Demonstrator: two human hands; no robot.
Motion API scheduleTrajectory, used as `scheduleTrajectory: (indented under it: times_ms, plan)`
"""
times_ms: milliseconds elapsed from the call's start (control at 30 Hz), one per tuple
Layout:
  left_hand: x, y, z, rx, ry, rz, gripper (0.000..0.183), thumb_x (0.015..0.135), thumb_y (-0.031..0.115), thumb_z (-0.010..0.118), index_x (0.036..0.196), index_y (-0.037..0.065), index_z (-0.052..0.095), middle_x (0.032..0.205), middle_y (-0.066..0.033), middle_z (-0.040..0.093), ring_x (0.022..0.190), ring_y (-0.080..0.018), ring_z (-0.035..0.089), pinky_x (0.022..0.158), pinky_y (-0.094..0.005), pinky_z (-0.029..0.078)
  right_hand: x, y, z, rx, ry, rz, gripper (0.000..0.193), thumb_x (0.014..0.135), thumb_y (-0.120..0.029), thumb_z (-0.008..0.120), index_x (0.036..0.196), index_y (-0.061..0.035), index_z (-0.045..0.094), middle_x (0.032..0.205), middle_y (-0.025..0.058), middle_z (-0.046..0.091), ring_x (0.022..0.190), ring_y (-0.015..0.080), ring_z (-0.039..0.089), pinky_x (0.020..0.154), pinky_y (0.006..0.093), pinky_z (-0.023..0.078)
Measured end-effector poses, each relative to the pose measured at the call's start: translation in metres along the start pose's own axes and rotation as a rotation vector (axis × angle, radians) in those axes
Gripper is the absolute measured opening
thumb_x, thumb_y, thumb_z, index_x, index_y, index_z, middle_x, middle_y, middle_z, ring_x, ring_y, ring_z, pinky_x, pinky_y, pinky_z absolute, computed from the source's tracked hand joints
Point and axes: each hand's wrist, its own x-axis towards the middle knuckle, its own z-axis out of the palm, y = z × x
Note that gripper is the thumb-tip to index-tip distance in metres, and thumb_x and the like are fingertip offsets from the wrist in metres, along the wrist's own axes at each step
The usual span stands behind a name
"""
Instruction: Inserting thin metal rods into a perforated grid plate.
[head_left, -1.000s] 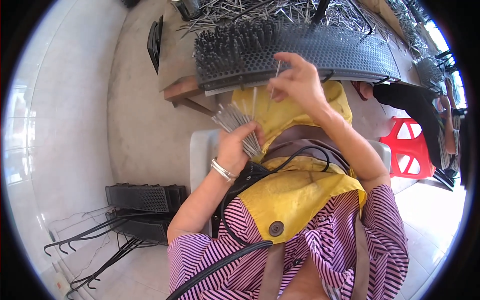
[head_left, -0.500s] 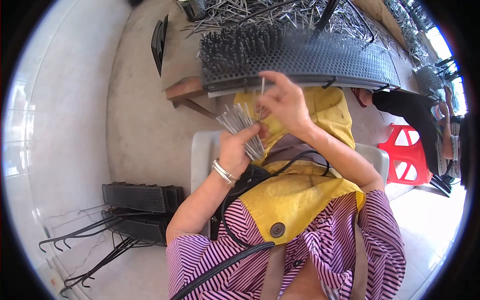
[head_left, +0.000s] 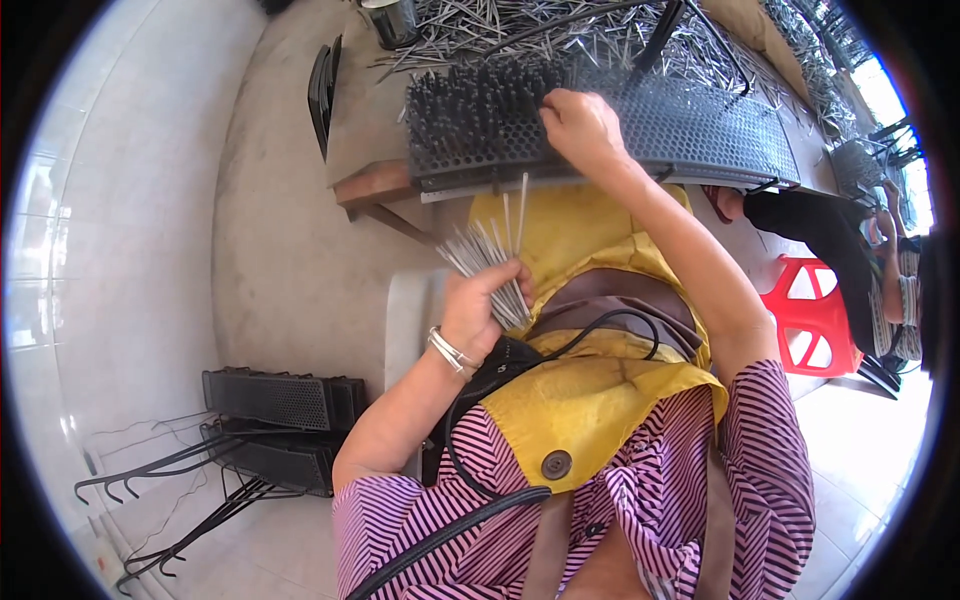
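My left hand (head_left: 478, 308) is closed round a bundle of thin grey metal rods (head_left: 474, 252), held over the yellow apron on my lap. Two rods stick up above the others at the bundle's right side. Farther off, my right hand (head_left: 586, 130) is over the black perforated rack (head_left: 700, 125), its fingers curled together beside the standing rods. What those fingers pinch, if anything, is hidden. Dark-tipped rods (head_left: 465, 110) stand packed in the holes at the rack's left part; its right part shows bare holes.
Loose metal rods (head_left: 540, 35) lie heaped behind the rack, near a metal can (head_left: 390, 22). The table has a wooden corner (head_left: 372, 184). More black racks with hooked bars (head_left: 270, 400) sit on the floor at left. A red stool (head_left: 815, 315) and another person's arm (head_left: 890, 270) are at right.
My right hand has moved from beside the bundle up and away to the rack, its fingers now curled. My left hand keeps the bundle in nearly the same place.
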Motion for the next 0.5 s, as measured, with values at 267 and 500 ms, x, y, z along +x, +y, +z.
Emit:
scheduleTrajectory:
  times_ms: [267, 500]
  plan:
    - [0.004, -0.001, -0.003, 0.000, 0.028, -0.038, 0.009, 0.075, 0.004, 0.052, 0.076, -0.004, 0.051, 0.065, -0.0126, 0.054, 0.055, -0.0221, 0.054, 0.050, -0.0303, 0.046, 0.010, -0.007, 0.015, -0.083, -0.052, 0.060, 0.014, 0.070, -0.015, 0.051, 0.064, -0.0032, 0.054, 0.067, 0.0190, 0.055, 0.066, 0.0369, 0.055, 0.060, 0.0439, 0.044]
    - [0.005, -0.009, -0.014, -0.064, -0.025, -0.127, 0.009, 0.075, 0.004, 0.056, 0.081, -0.002, 0.053, 0.067, -0.0098, 0.056, 0.059, -0.0194, 0.056, 0.051, -0.0299, 0.048, 0.000, -0.005, 0.022, -0.043, 0.089, -0.015, 0.009, 0.067, -0.006, 0.049, 0.059, -0.0026, 0.049, 0.057, 0.0205, 0.054, 0.056, 0.0371, 0.055, 0.053, 0.0451, 0.044]
